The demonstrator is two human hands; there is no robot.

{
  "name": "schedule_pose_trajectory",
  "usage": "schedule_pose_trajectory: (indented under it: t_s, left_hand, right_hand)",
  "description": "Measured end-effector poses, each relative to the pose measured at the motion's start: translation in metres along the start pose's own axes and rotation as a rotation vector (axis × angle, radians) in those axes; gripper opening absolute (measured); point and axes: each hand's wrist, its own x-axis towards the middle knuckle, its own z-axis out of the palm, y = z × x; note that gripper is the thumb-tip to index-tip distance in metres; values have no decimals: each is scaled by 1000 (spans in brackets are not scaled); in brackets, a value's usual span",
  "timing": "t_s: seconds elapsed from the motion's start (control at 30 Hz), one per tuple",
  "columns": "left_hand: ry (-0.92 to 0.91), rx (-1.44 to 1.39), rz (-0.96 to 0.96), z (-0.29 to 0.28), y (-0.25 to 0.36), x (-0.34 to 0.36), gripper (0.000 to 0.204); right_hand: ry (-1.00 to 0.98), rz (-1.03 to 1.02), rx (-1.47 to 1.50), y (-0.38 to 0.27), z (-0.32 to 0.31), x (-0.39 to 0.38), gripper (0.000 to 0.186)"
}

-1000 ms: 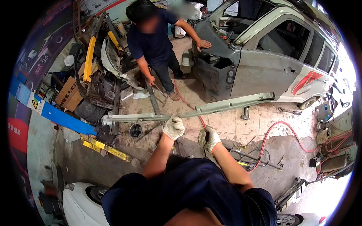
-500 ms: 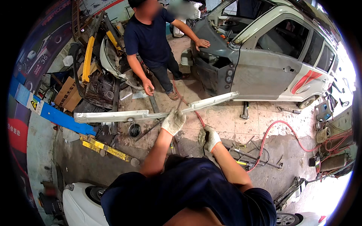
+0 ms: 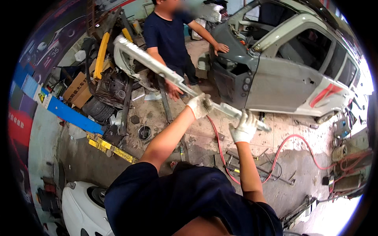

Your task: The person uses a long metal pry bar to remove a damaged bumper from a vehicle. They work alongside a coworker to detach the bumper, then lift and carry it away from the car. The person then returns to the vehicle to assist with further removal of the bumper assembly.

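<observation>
My gloved left hand point(image 3: 200, 105) grips a long pale metal strip point(image 3: 153, 65) near its middle. My gloved right hand point(image 3: 244, 128) is at the strip's lower right end, fingers curled over it. The strip slants from upper left down to the right, in front of a co-worker point(image 3: 164, 35) in dark clothing. One of the co-worker's hands point(image 3: 220, 48) rests on the front of a grey-and-white car body point(image 3: 287, 86); the other point(image 3: 173, 89) hangs just below the strip.
Car parts and cardboard point(image 3: 80, 89) pile at the left beside yellow-and-blue lift parts point(image 3: 75, 114). A bucket point(image 3: 144, 132), a red hose point(image 3: 295, 137) and tools point(image 3: 271, 173) lie on the floor. A white car point(image 3: 80, 208) stands at the lower left.
The strip has swung from nearly level to a steep slant, left end raised. My left hand moved right and up; my right hand left the hose area and rose onto the strip.
</observation>
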Motion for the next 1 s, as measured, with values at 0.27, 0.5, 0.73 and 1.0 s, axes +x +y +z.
schedule_pose_trajectory:
  t_s: [0.27,0.5,0.73,1.0]
  left_hand:
    - [92,434,58,28,-33,-12,36]
    - [116,939,340,53,-37,-15,35]
    - [-154,688,438,54,-25,49,28]
    - [-223,358,276,81,-20,139,34]
  right_hand:
    - [-453,15,-5,50,22,-15,36]
    - [-664,87,479,64,42,-38,40]
    - [-1002,592,984,37,52,-6,33]
    - [-910,560,1011,20,82,122,51]
